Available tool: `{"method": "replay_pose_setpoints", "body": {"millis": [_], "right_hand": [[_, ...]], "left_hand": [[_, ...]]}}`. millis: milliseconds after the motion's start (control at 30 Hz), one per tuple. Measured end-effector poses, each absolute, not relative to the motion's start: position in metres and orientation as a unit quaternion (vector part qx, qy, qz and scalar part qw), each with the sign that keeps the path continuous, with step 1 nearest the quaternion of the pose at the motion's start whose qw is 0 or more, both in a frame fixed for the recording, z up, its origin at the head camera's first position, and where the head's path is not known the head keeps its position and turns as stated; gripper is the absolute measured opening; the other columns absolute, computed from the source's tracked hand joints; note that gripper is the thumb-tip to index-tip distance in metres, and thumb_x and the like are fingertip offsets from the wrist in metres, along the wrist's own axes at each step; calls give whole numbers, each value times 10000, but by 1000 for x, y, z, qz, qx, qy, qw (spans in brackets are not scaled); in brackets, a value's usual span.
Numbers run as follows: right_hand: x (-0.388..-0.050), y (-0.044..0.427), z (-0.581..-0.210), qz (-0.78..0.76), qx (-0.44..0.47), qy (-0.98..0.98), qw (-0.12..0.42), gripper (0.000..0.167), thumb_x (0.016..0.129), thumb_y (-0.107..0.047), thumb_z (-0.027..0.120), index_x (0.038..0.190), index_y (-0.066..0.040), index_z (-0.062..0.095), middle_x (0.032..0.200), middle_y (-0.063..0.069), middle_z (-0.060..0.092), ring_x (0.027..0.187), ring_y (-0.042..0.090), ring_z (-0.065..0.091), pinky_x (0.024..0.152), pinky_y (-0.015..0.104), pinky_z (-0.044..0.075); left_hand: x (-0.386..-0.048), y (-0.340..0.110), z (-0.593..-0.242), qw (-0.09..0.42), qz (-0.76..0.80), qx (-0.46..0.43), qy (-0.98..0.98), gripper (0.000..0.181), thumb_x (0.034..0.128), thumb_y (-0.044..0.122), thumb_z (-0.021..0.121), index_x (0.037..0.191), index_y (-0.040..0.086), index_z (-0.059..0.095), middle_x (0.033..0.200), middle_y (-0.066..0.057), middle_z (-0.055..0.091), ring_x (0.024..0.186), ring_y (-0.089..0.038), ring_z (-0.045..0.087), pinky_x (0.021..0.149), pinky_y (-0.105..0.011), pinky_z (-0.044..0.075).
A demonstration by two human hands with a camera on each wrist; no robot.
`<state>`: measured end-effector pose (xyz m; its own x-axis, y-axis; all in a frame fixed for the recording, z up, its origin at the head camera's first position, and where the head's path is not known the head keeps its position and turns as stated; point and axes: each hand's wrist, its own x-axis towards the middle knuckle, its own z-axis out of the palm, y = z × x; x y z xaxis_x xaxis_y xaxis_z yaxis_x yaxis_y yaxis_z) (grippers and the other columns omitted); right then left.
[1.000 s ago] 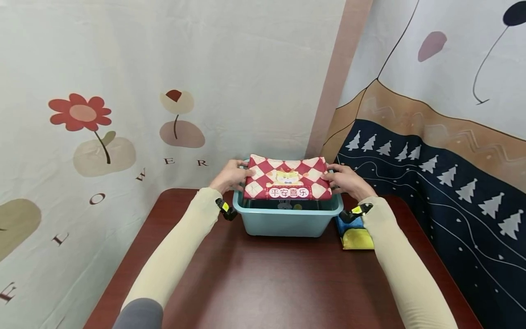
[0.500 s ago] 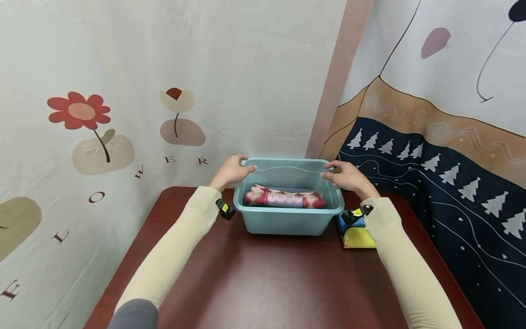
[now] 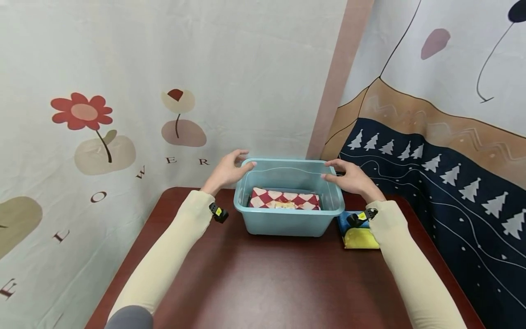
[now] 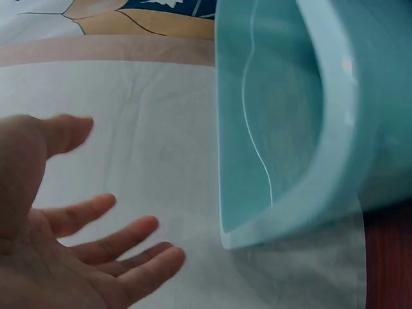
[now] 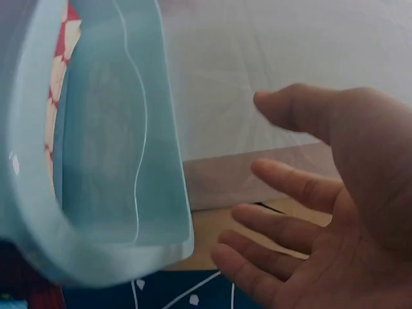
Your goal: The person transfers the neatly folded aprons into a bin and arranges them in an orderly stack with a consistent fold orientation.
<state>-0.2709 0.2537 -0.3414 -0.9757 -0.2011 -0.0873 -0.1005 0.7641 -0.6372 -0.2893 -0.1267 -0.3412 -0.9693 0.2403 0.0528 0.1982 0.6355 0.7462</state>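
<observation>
A light blue plastic basin (image 3: 283,224) stands on the table. Inside it lies a folded packet in red and cream diamond check (image 3: 283,199), its lower part hidden by the front rim; in the right wrist view only an edge of the checked packet (image 5: 59,90) shows. My left hand (image 3: 227,171) hovers by the basin's left back corner, fingers spread, holding nothing; the left wrist view shows the hand (image 4: 84,238) apart from the rim. At the opposite corner my right hand (image 3: 349,177) is likewise spread, and the right wrist view shows this hand (image 5: 309,199) holding nothing.
A blue and yellow packet (image 3: 360,237) lies right of the basin, partly under the right wrist. The dark red-brown table (image 3: 263,283) reaches back to a printed cloth wall (image 3: 246,82). Another cloth with white trees (image 3: 444,196) hangs along the right.
The checked packet has gone from between both hands, above the rim, down into the basin, where it now lies. Both hands have let go and moved slightly outward.
</observation>
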Motion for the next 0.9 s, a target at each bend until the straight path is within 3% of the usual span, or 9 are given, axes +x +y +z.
{"method": "replay_pose_setpoints", "body": {"millis": [200,433,667,900], "right_hand": [[-266,261,-345,-305,-97,946,54,639,983,-472,649,1523,-187,460,1648,227,319,1436,511,407,1128,708,370],[-259,272,-349,-275,-93,957,29,718,953,-524,669,1540,-183,437,1684,197,251,1530,482,237,1178,756,216],[-249,289,-350,-251,-88,964,15,773,944,-567,661,1564,-182,406,1703,198,192,1533,524,171,1164,786,180],[-243,303,-356,-251,-92,964,-3,787,952,-542,663,1572,-141,388,1706,212,163,1539,528,152,1182,781,125]], "left_hand": [[-286,-128,-350,-17,365,168,916,736,976,543,630,1588,221,377,1606,-111,427,1484,-347,396,1182,-605,370],[-273,-123,-355,-42,343,190,919,782,956,570,640,1599,231,350,1624,-83,372,1490,-334,353,1197,-626,336],[-260,-110,-363,-60,352,208,911,797,940,583,664,1600,279,338,1638,-45,331,1561,-295,230,1205,-627,327],[-244,-93,-368,-83,365,250,893,778,939,495,712,1593,280,350,1613,-4,351,1498,-247,324,1190,-573,378]]}}
